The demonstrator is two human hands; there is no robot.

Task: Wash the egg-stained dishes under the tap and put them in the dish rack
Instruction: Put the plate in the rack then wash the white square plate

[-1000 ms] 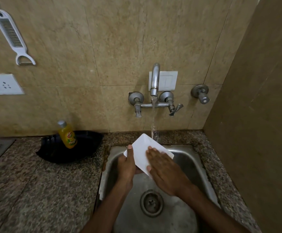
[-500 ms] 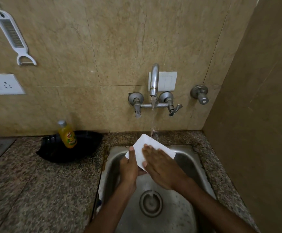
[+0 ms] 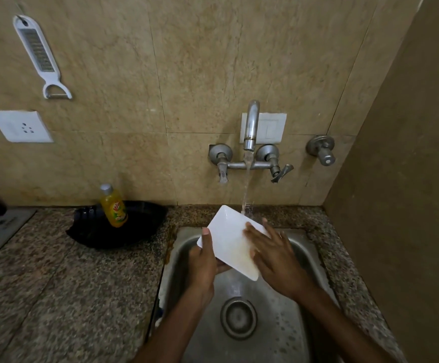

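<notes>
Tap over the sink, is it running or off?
Running: a stream of water falls from the tap onto the far edge of the white plate held over the sink.

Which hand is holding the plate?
The left hand: its thumb hooks over the plate's edge, gripping it. The right hand only lies flat on the plate, fingers straight.
</notes>
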